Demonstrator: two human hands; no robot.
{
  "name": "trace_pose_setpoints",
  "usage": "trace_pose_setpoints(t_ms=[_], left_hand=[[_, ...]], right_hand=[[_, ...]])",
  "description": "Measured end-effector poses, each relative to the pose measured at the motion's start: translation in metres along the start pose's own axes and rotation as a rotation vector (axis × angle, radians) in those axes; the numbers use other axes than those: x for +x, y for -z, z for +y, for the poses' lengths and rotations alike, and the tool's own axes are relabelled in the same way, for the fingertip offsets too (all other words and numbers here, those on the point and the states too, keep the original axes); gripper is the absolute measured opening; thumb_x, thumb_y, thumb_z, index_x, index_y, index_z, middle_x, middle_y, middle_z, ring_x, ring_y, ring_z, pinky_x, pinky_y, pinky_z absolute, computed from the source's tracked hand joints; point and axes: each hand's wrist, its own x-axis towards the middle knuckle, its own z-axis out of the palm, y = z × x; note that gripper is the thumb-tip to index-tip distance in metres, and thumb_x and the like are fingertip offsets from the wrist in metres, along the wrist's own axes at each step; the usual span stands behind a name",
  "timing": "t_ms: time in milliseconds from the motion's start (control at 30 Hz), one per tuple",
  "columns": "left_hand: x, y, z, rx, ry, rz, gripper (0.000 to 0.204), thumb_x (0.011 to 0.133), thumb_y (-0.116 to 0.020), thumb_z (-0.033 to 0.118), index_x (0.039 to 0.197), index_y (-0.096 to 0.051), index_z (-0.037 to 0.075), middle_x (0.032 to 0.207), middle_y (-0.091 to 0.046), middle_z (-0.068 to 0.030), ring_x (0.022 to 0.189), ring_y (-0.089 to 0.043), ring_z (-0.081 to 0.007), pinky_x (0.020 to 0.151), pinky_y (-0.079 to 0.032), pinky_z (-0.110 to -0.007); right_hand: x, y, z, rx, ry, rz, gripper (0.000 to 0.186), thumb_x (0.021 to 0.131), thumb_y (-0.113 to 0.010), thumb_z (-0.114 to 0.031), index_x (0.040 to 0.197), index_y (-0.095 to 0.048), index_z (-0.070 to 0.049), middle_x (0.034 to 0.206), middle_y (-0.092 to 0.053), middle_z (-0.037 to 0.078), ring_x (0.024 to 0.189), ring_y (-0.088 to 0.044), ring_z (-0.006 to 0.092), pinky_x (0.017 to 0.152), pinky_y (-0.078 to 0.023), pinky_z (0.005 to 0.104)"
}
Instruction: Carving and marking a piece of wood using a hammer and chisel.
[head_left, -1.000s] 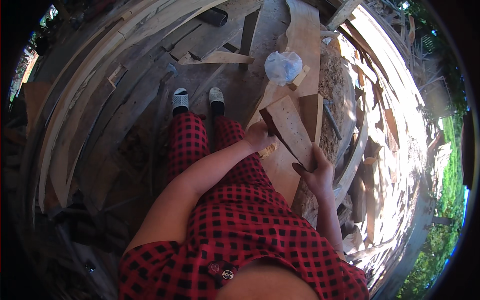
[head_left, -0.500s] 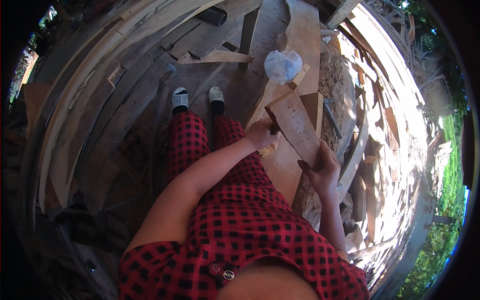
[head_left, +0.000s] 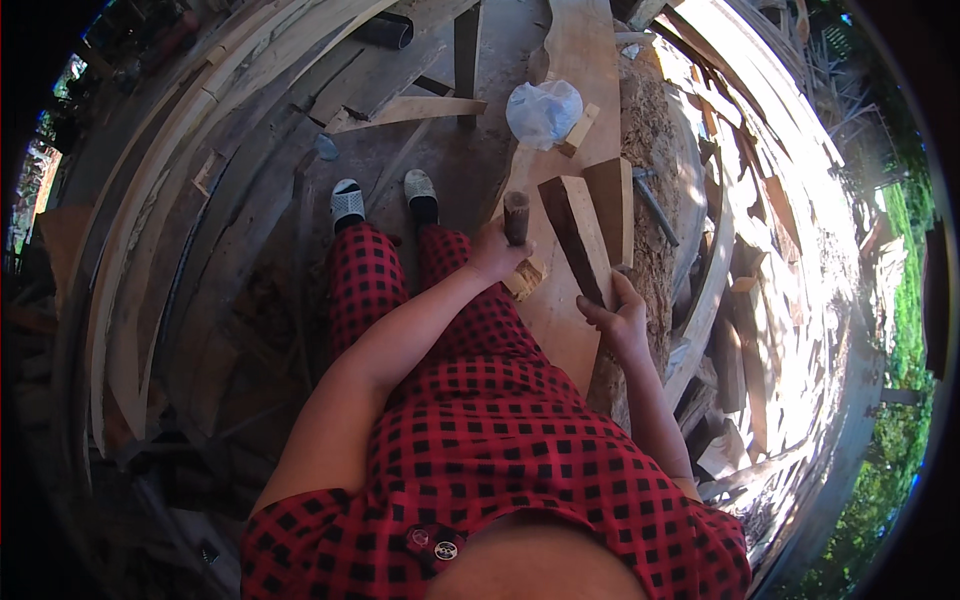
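My left hand (head_left: 497, 258) grips a short dark cylindrical piece (head_left: 516, 213), perhaps a wooden handle, pointing up. Just to its right, my right hand (head_left: 621, 321) holds the lower end of a wooden block (head_left: 577, 236) with a pale edge and a dark brown, rough face. Both are above a long pale plank (head_left: 548, 330). A squared wood offcut (head_left: 610, 205) stands behind the block, and a crumpled translucent plastic bag (head_left: 543, 113) lies farther along the plank beside a small wooden piece (head_left: 583, 128).
Many curved boards (head_left: 190, 170) lie on the left, and a sunlit heap of planks (head_left: 760, 260) fills the right. A metal rod (head_left: 655, 205) rests on rough bark beside the plank. My slippered feet (head_left: 348, 200) are on the grey floor, with a dark tube (head_left: 385, 30) beyond.
The block in my right hand has turned from broad pale face to edge-on. My left hand has parted from it slightly, showing the dark cylinder upright. The view has shifted slightly.
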Motion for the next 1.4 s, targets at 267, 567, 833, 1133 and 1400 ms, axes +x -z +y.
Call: trace_pose_setpoints(t_ms=[267, 567, 833, 1133, 1400], left_hand=[[0.000, 0.010, -0.011, -0.719, 0.510, 0.262, 0.020, 0.077, -0.072, 0.017, 0.071, -0.057, 0.004, 0.068, -0.061, -0.0040, 0.057, -0.061, -0.0142, 0.050, -0.053, -0.027], [0.014, 0.038, -0.015, -0.582, 0.229, 0.347, 0.014, 0.077, -0.072, 0.011, 0.072, -0.059, 0.007, 0.073, -0.062, -0.0026, 0.065, -0.062, -0.0105, 0.054, -0.054, -0.024], [0.014, 0.056, 0.005, -0.393, -0.045, 0.259, 0.016, 0.075, -0.071, 0.007, 0.070, -0.057, 0.007, 0.066, -0.056, 0.0025, 0.060, -0.053, -0.0063, 0.055, -0.046, -0.023], [0.014, 0.123, 0.010, -0.497, -0.084, 0.368, 0.015, 0.074, -0.072, 0.004, 0.070, -0.058, 0.006, 0.067, -0.057, 0.0024, 0.058, -0.051, -0.0052, 0.055, -0.041, -0.021], [0.007, 0.132, 0.002, -0.541, 0.026, 0.436, 0.014, 0.074, -0.072, 0.004, 0.070, -0.059, 0.005, 0.064, -0.057, 0.0021, 0.058, -0.053, -0.0061, 0.055, -0.042, -0.022]], right_hand=[[-0.023, -0.024, 0.045, 0.365, -0.684, -0.134, 0.031, 0.077, -0.074, -0.023, 0.086, -0.054, -0.002, 0.065, -0.056, 0.004, 0.050, -0.053, 0.0114, 0.044, -0.040, 0.0260], [-0.022, -0.029, 0.054, 0.412, -0.663, -0.136, 0.030, 0.080, -0.072, -0.027, 0.086, -0.054, -0.003, 0.065, -0.056, 0.004, 0.050, -0.053, 0.0097, 0.044, -0.039, 0.0256], [-0.027, -0.034, 0.112, -0.407, -0.356, 0.014, 0.059, 0.069, -0.077, -0.032, 0.113, -0.051, -0.002, 0.092, -0.062, 0.020, 0.085, -0.061, 0.0394, 0.073, -0.049, 0.0422], [-0.035, -0.042, 0.130, -0.713, -0.397, -0.043, 0.082, 0.067, -0.077, -0.032, 0.135, -0.038, -0.006, 0.126, -0.045, 0.024, 0.114, -0.048, 0.0395, 0.092, -0.044, 0.0463], [0.006, -0.076, 0.091, -0.735, 0.109, -0.046, 0.083, 0.064, -0.077, -0.029, 0.134, -0.039, -0.008, 0.127, -0.044, 0.016, 0.118, -0.041, 0.0362, 0.098, -0.035, 0.0475]])
